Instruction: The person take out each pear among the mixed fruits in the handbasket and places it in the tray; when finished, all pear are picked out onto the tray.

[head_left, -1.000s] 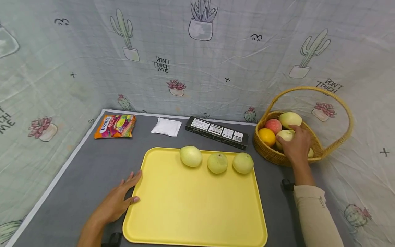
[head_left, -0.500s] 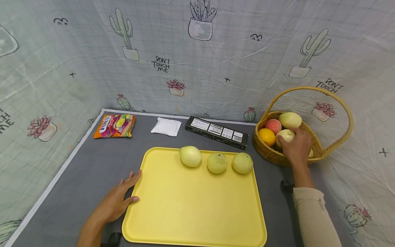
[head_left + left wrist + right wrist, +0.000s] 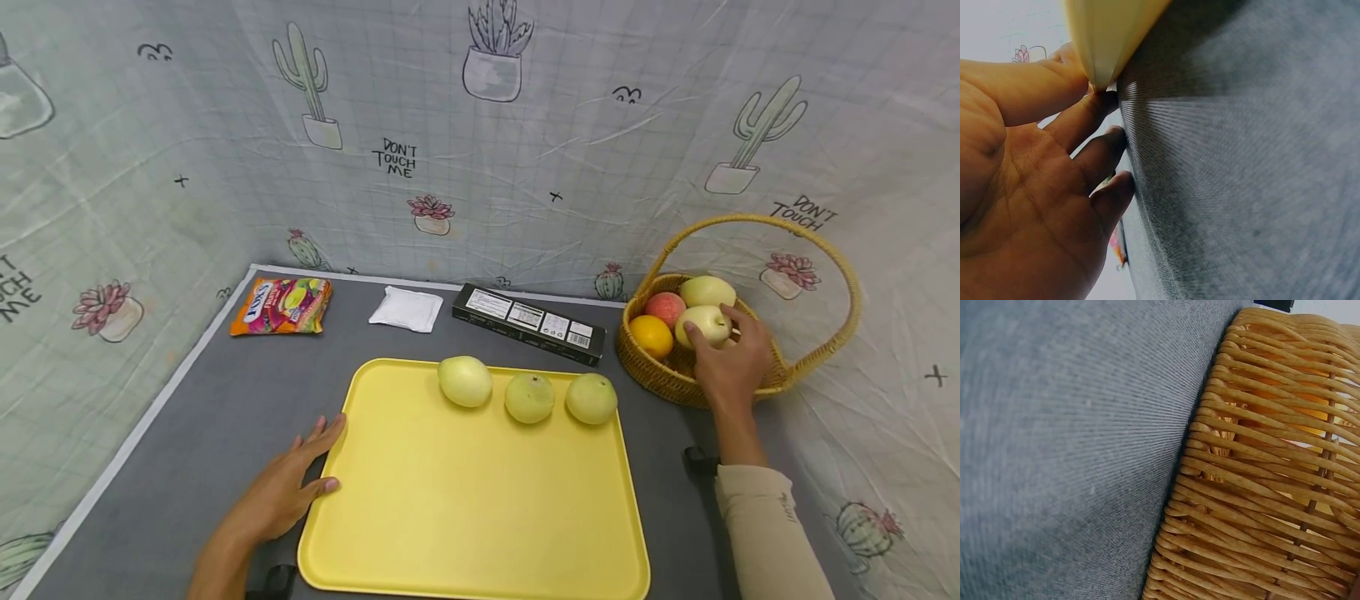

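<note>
My right hand (image 3: pixel 733 362) is in the wicker basket (image 3: pixel 660 382) at the right, where its thumb and fingers grip a pale yellow apple (image 3: pixel 702 325) with a dark stem hollow. Around that apple lie an orange (image 3: pixel 651 336), a reddish peach (image 3: pixel 665 308) and another pale yellow fruit (image 3: pixel 707 291). My left hand (image 3: pixel 281 487) touches the left rim of the yellow tray (image 3: pixel 480 500) with its fingers spread. In the left wrist view the tray's edge (image 3: pixel 1107 50) meets the thumb and index finger. The right wrist view shows only the basket's woven side (image 3: pixel 1266 469) and grey cloth.
Three pale green-yellow fruits, one of them the left fruit (image 3: pixel 465 381), sit along the tray's back rim. Behind stand an orange candy bag (image 3: pixel 281 306), a white packet (image 3: pixel 407 309) and a long black box (image 3: pixel 528 323). The basket's tall handle (image 3: pixel 757 218) arches over the fruit.
The gripped apple has turned and shifted slightly right and up within the basket, with my right hand moving right alongside it. My left hand has stayed at the tray's rim.
</note>
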`<state>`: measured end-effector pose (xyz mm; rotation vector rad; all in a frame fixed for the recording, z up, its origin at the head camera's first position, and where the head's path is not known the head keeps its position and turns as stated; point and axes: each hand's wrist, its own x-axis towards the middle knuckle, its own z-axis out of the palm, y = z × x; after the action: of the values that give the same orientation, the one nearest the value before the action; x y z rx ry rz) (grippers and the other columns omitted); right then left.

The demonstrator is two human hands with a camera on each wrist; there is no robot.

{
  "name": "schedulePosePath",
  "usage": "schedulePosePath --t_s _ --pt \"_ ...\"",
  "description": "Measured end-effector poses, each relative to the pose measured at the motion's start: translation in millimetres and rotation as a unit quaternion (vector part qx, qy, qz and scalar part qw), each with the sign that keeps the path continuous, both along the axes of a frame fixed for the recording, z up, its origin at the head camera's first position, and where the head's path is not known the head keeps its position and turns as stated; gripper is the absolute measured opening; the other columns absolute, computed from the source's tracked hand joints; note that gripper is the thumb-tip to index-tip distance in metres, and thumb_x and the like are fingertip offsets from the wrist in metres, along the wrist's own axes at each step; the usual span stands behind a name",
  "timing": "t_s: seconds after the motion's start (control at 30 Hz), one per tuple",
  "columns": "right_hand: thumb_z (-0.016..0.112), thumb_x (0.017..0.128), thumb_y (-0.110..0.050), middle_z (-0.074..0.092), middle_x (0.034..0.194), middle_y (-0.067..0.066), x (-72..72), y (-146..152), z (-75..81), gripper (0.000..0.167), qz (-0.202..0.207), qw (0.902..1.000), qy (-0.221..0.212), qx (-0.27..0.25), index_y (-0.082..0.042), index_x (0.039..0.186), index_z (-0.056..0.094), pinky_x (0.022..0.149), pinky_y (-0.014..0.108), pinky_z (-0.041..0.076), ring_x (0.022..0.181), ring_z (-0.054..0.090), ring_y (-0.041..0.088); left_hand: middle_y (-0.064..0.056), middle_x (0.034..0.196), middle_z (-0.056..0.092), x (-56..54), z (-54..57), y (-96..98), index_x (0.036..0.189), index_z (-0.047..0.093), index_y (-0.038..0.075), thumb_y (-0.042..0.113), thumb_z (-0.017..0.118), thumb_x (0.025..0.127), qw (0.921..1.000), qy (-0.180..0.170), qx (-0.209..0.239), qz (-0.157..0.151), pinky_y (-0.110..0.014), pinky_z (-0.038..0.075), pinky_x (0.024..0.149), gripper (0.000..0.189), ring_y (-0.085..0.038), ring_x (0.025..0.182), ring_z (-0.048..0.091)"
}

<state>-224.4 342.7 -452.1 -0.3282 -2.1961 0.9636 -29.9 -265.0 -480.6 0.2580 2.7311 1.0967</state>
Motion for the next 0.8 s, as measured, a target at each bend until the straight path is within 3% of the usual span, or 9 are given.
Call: schedulePosePath --t_s 0.13,0.3,0.47,0.63,0.7,0.8 --pt "0.091 0.085 -0.035 0.065 0.137 0.006 0.2 -2.3 -0.2 0.060 -0.001 0.9993 0.024 -0.030 -0.018 0.139 0.072 0.098 0.013 0.050 0.123 0.062 0.021 -0.014 0.175 0.028 1.1 0.7 -1.2 0.169 0.031 0.016 0.017 0.079 0.092 1.0000 0.007 -0.001 -0.002 -0.047 0.012 0.131 0.091 -0.047 0.159 0.026" --pt "0.096 0.081 -0.026 0.068 0.132 -0.005 4.2 -6.5 2.8 0.056 0.005 0.9947 0.069 -0.076 -0.021 0.132 0.075 0.101 0.013 0.055 0.116 0.063 0.008 -0.013 0.175 0.028 1.7 1.2 -1.6 0.169 0.032 0.016 0.017 0.079 0.093 0.9999 0.010 -0.001 -0.003 -0.047 0.012 0.131 0.090 -0.046 0.159 0.025" --pt "0.098 0.078 -0.022 0.069 0.128 -0.010 13.4 -13.1 12.4 0.055 0.020 0.9912 0.093 -0.092 -0.019 0.128 0.076 0.103 0.015 0.057 0.117 0.064 0.004 -0.014 0.175 0.028 1.5 -0.9 -1.3 0.169 0.032 0.014 0.017 0.079 0.092 0.9999 0.013 0.006 -0.003 -0.030 0.004 0.134 0.090 -0.047 0.158 0.025" --pt "0.099 0.076 -0.018 0.071 0.122 -0.011 23.7 -24.9 24.1 0.052 0.055 0.9871 0.125 -0.085 -0.014 0.122 0.076 0.101 0.015 0.058 0.120 0.066 0.007 -0.015 0.175 0.028 1.0 -2.0 -1.7 0.169 0.031 0.015 0.016 0.079 0.093 0.9999 0.012 0.010 -0.003 -0.036 0.005 0.134 0.090 -0.047 0.158 0.024" --pt "0.099 0.075 -0.017 0.071 0.120 -0.011 28.1 -31.9 29.1 0.051 0.068 0.9853 0.131 -0.087 -0.013 0.120 0.075 0.101 0.015 0.059 0.121 0.067 0.007 -0.014 0.176 0.027 1.1 -2.5 -2.0 0.169 0.031 0.015 0.017 0.078 0.093 0.9999 0.012 0.010 -0.002 -0.033 0.004 0.134 0.090 -0.044 0.160 0.024" --pt "0.098 0.076 -0.014 0.070 0.121 -0.009 34.4 -43.4 36.0 0.048 0.088 0.9828 0.132 -0.095 -0.005 0.116 0.072 0.102 0.016 0.059 0.124 0.067 0.009 -0.014 0.175 0.028 2.0 -4.2 -2.5 0.169 0.032 0.015 0.019 0.078 0.093 0.9998 0.019 0.010 -0.002 -0.028 0.004 0.134 0.089 -0.026 0.162 0.021"
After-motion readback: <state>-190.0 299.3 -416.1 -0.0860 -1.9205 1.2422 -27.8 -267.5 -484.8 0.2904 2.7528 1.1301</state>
